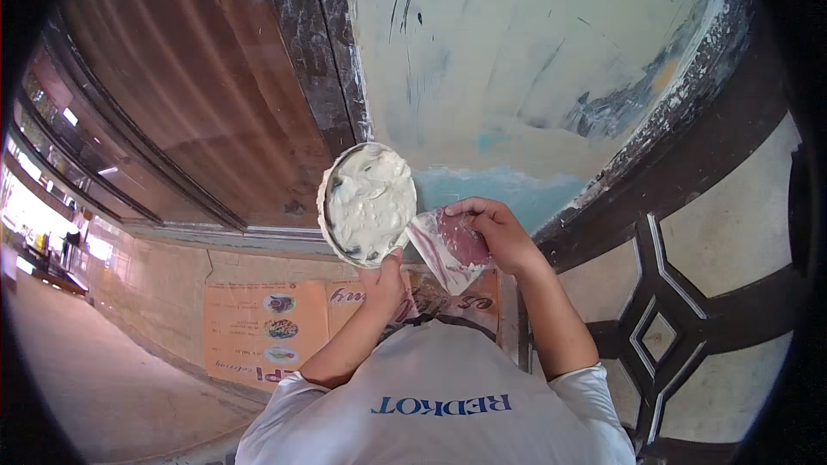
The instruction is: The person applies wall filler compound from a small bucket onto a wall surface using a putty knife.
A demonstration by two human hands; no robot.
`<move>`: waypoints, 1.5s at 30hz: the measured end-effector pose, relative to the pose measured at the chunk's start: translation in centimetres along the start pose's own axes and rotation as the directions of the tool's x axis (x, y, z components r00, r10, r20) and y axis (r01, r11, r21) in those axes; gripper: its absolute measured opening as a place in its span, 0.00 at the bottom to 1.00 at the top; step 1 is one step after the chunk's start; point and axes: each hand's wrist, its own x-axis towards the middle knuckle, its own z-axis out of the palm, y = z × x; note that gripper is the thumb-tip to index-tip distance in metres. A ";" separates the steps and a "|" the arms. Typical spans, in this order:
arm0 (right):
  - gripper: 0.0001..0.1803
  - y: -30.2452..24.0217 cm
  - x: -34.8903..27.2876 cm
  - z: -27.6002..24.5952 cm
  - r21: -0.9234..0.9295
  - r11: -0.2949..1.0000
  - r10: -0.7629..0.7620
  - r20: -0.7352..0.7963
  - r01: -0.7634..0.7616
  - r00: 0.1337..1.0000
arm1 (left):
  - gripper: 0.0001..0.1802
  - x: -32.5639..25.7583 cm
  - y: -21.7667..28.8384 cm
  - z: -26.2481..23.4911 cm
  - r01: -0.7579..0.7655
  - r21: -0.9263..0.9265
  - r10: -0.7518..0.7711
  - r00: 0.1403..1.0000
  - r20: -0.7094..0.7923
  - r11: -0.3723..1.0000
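My left hand (385, 286) grips a round container (323, 211) by its near edge, thumb up against the rim and the other fingers hidden beneath. Thick off-white paste (376, 196) fills it, uneven on top with a few dark spots. A flat, reddish putty spreader (448, 251) is pinched in my right hand (506, 237), just to the container's right. White paste smears its blade, whose left edge meets or overlaps the container's right rim; I cannot tell which.
Ahead stands a pale green wall panel (482, 69) with patchy coating and dark scratches. Brown glazed panels (189, 77) in dark frames rise at the left. A dark-framed geometric panel (663, 319) lies to the right. An orange printed banner (250, 327) covers part of the floor.
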 end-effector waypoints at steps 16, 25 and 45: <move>0.13 -1.8 2.0 0.5 -0.449 0.885 -0.273 -0.293 0.120 0.916 | 0.37 0.5 -0.1 -3.8 0.117 0.140 -0.159 0.926 0.342 0.983; 0.17 -7.3 0.9 2.7 -0.774 0.594 -0.432 -0.076 0.220 0.899 | 0.37 2.6 -2.1 -8.5 0.321 0.150 -0.354 0.839 0.414 0.935; 0.19 0.1 -0.3 1.9 -0.863 0.244 -0.660 0.187 0.443 0.728 | 0.36 5.8 3.2 -4.4 0.731 -0.274 -0.531 0.655 0.538 0.625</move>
